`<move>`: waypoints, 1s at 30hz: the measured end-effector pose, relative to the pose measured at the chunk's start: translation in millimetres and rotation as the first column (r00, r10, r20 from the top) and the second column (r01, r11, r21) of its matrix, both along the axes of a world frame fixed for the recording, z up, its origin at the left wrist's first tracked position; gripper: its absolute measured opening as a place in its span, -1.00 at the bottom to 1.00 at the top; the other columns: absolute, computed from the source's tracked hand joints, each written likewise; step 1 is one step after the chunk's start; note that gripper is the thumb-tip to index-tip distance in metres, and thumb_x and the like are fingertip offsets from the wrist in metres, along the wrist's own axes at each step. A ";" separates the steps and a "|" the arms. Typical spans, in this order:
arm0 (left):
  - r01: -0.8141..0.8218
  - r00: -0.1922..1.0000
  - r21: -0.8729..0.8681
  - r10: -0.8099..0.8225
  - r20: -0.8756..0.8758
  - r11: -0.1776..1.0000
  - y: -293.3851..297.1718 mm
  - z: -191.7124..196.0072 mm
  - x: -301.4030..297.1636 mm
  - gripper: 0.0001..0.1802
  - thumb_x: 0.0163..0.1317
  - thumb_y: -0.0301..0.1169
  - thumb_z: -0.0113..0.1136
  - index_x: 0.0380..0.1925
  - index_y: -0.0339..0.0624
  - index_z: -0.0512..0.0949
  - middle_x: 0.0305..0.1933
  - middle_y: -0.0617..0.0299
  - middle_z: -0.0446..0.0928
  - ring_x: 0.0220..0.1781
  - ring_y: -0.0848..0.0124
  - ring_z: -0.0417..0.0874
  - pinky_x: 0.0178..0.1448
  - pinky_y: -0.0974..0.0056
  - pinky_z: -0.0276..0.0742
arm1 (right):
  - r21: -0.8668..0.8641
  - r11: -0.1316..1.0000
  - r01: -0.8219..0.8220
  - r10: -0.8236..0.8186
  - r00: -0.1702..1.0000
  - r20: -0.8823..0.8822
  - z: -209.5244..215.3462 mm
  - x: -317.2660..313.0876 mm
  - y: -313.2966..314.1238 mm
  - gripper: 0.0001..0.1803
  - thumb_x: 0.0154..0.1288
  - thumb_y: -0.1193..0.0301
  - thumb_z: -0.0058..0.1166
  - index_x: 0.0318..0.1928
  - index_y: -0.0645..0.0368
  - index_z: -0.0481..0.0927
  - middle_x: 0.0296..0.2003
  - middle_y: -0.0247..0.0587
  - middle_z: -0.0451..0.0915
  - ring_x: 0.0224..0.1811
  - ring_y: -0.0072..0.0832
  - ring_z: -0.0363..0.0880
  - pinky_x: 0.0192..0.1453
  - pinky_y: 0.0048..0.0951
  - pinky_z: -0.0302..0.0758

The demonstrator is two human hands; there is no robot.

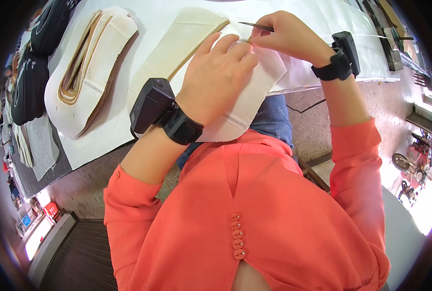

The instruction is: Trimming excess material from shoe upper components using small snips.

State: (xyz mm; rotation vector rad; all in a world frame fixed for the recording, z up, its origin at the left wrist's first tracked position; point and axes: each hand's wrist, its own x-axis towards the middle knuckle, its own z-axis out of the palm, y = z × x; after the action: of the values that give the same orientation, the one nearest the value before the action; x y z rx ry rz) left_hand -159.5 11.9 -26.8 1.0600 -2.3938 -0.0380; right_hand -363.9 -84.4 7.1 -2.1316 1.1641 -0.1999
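Note:
Under my left hand (220, 77) lies a cream, curved flat piece (267, 72) of sheet material, its near end reaching past the table edge toward my lap. The left fingers are spread and rest flat on it. At the piece's far end my right hand (281, 36) pinches a thin dark pointed tool (257, 26), its tip pointing left. The right fingertips are close to the piece's far edge; whether they also grip that edge I cannot tell. Just left of my left hand is another cream piece (174, 41) with a tan edge, partly covered by my hand and wrist.
A stack of cream curved pieces (92, 72) with a slot down its middle lies on the white-covered table (150, 12). Dark bundles (34, 87) line the far left. Long dark bars (388, 39) lie at the right end. Black boxy devices (153, 104) are strapped to both wrists.

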 end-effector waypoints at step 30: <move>-0.147 0.984 -0.090 0.154 0.084 0.985 7.0 -9.3 -7.7 -0.63 0.23 -0.44 0.21 0.07 -0.05 0.64 0.02 0.23 0.55 0.22 0.19 0.51 0.47 -0.04 0.31 | -0.440 0.868 0.231 -0.248 0.969 0.019 5.4 -37.8 105.1 -0.71 0.36 0.23 0.27 -0.11 0.16 0.56 -0.29 -0.11 0.66 -0.30 -0.11 0.67 -0.14 -0.16 0.60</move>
State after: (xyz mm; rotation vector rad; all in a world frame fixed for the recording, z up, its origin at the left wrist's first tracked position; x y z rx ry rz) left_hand -167.2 18.9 -36.1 1.2230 -2.3647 0.1657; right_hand -401.7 20.7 12.5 -2.3726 1.5221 -0.5885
